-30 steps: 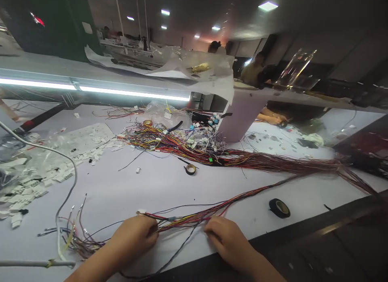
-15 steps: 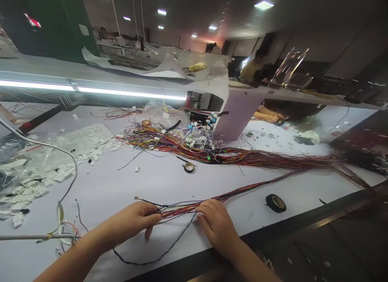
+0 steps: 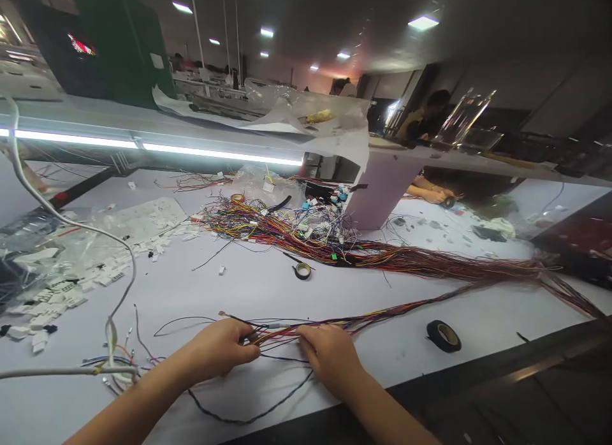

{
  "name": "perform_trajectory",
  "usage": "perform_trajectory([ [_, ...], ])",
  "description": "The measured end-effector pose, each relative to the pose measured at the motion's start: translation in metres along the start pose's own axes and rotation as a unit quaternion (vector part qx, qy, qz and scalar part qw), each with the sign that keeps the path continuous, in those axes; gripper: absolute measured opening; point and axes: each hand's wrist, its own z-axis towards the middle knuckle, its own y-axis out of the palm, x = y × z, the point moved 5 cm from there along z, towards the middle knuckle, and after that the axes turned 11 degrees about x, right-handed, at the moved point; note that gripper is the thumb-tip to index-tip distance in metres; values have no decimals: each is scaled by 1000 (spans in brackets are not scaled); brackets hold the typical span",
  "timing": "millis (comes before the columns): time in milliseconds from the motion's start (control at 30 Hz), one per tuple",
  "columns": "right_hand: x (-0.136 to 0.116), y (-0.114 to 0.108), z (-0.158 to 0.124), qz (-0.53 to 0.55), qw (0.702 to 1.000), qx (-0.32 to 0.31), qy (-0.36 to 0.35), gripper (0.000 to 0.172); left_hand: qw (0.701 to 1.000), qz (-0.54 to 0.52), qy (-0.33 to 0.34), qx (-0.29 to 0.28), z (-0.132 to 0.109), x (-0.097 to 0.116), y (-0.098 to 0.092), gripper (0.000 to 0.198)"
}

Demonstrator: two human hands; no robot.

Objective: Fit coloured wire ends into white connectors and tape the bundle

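Left hand's grip: narrow, thumb and fingers pinching the near wire bundle point(image 3: 282, 335) from its left side; the left hand point(image 3: 224, 349) reaches in from the near edge.
Right hand's grip: the right hand point(image 3: 332, 356) closes its fingers over the same bundle, just right of the left hand, with a short run of wires visible between them.
Wire bundle: on the near part of the white table point(image 3: 258, 289), running off to the far right, where it draws close to the large wire pile point(image 3: 296, 238).
Gathered so far: most strands right of the hands lie together in one slim run (a fair start, I judge).
Left to gather: wire ends point(image 3: 95, 361) fan out loosely at the left, and a dark twisted strand point(image 3: 246, 422) loops away on the near side.
Black tape roll: the larger roll point(image 3: 436, 338) lies near right, apart from both hands; no wrapping shows on the stretch between them.
Hidden: the palms and the wires inside them; the left forearm and grey cable point(image 3: 132, 276) cover part of the fan.
Hard to make out: the bundle's far end, blurred into the pile, and whatever dark item a co-worker's hand point(image 3: 436, 194) holds.
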Motion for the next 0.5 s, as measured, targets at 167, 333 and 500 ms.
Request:
perform_trajectory([
  [167, -13, 12, 12, -9, 999, -37, 4, 25, 999, -43, -7, -1, -4, 2, 0, 22],
  [333, -20, 19, 20, -6, 999, -42, 15, 13, 997, -18, -16, 68, -8, 11, -2, 20],
  [500, -21, 18, 21, 27, 999, -21, -6, 17, 994, -70, -42, 74, 1, -2, 9, 14],
])
